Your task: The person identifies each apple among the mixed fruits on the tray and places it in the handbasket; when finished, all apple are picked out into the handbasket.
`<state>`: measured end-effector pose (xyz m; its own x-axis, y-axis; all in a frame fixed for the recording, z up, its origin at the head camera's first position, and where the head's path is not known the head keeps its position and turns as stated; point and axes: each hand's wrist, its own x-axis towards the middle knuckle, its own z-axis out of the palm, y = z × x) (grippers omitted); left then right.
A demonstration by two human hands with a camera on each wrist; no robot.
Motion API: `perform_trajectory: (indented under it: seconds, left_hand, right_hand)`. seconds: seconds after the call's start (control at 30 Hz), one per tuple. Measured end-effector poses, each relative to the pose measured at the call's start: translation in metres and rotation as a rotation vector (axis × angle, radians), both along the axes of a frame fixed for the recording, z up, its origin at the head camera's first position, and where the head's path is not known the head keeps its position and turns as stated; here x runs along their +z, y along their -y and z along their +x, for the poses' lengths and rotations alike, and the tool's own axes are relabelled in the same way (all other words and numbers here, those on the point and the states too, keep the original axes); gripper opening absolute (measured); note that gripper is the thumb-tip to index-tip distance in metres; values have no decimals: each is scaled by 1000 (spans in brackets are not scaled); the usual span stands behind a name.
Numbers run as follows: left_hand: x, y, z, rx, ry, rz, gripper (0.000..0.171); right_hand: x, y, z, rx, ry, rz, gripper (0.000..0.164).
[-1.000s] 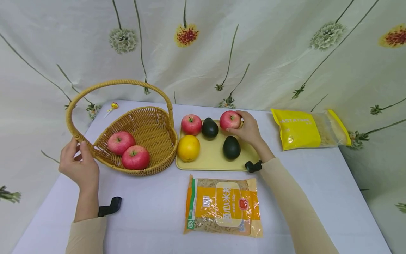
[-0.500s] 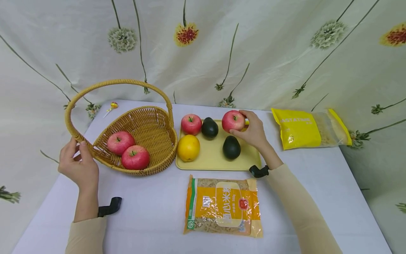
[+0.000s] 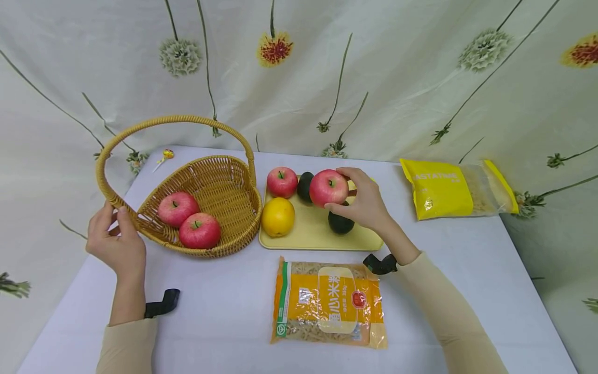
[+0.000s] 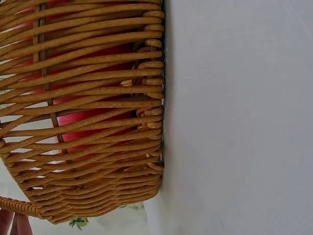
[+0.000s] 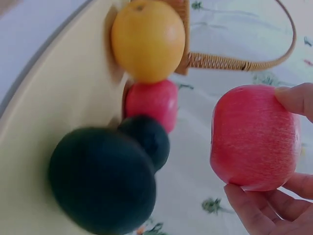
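Observation:
My right hand point(image 3: 366, 200) grips a red apple point(image 3: 329, 187) between thumb and fingers, held above the yellow tray point(image 3: 303, 242). In the right wrist view that apple point(image 5: 256, 138) hangs apart from the fruit on the tray. Left of it, my left hand point(image 3: 118, 240) pinches the base of the handle of a wicker basket point(image 3: 235, 208). Two red apples point(image 3: 200, 230) lie inside the basket, showing through the weave in the left wrist view. On the tray sit another apple point(image 3: 282, 182), an orange point(image 3: 277, 217) and two avocados point(image 3: 341, 220), both partly hidden by the held apple and hand.
An orange bag of dried rice noodles point(image 3: 329, 304) lies in front of the tray. A yellow pasta bag point(image 3: 455, 189) rests at the right back. A small lollipop point(image 3: 164, 158) lies behind the basket. A flowered cloth point(image 3: 374, 67) hangs along the back.
My right hand has lifted the apple off the back right of the tray and carried it slightly left and toward me. My left hand has stayed on the basket handle.

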<state>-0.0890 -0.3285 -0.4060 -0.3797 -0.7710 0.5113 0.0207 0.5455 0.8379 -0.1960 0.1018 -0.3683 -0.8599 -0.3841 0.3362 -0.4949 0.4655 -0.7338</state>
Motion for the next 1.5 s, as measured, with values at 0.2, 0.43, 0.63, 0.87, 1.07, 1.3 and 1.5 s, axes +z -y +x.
perform_trajectory:
  seconds: [0.2, 0.43, 0.63, 0.87, 1.07, 1.3, 1.5]
  left_hand:
    - [12, -12, -1, 40, -8, 40, 26]
    - [6, -6, -3, 30, -9, 37, 25]
    - [-2, 1, -4, -7, -12, 8, 25]
    - [6, -7, -3, 31, -14, 37, 26]
    - [9, -9, -1, 47, -14, 49, 26]
    - [0, -1, -1, 16, -9, 3, 25]
    - [0, 0, -2, 19, -4, 1, 25]
  right_hand:
    - [11, 26, 9, 120, -23, 2, 72]
    - [26, 65, 12, 217, -46, -42, 72]
    - [34, 103, 11, 247, -58, 21, 73]
    - [21, 148, 3, 237, -51, 183, 77]
    - [3, 179, -2, 212, -10, 279, 78]
    - [-11, 206, -1, 158, -11, 401, 77]
    - [-15, 220, -1, 104, -6, 476, 77]
